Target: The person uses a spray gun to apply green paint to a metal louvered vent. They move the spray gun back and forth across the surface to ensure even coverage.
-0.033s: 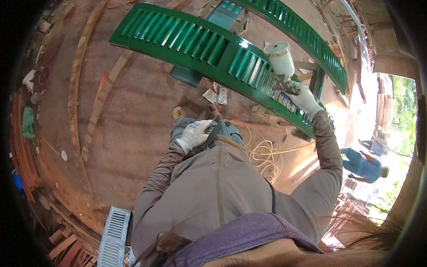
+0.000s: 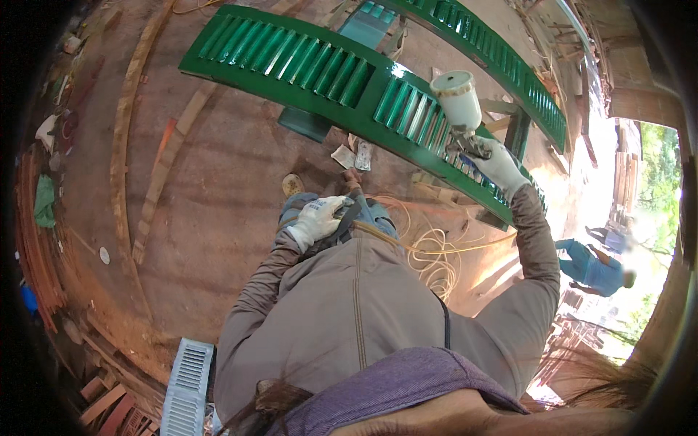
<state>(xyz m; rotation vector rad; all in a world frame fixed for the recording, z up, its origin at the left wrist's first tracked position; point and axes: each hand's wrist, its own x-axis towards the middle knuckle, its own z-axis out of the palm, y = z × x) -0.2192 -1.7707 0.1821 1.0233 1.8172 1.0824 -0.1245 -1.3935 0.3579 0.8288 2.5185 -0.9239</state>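
Note:
My right hand (image 2: 500, 168), in a white glove, grips a paint spray gun (image 2: 465, 142). A white cup (image 2: 458, 100) stands on top of the gun, slightly tilted. Behind the gun stretches a long green slatted door or shutter panel (image 2: 298, 91) with a wet-looking gloss; the gun appears to be held over its right half. At my waist, my left hand (image 2: 318, 219) is also gloved in white. Its fingers are curled in beside a dark strap (image 2: 350, 220), and what they hold, if anything, is hidden.
A second green slatted panel (image 2: 494, 65) lies beyond the first. Coiled yellow hose (image 2: 436, 265) is on the floor to the right of my legs. Long wooden beams (image 2: 131, 123) lie at left. A grey louvred panel (image 2: 187, 385) is behind me at left. Another person (image 2: 592, 269) is at far right.
The spray gun and my right hand have shifted very slightly downward in the picture. My left hand and the green panels have stayed put.

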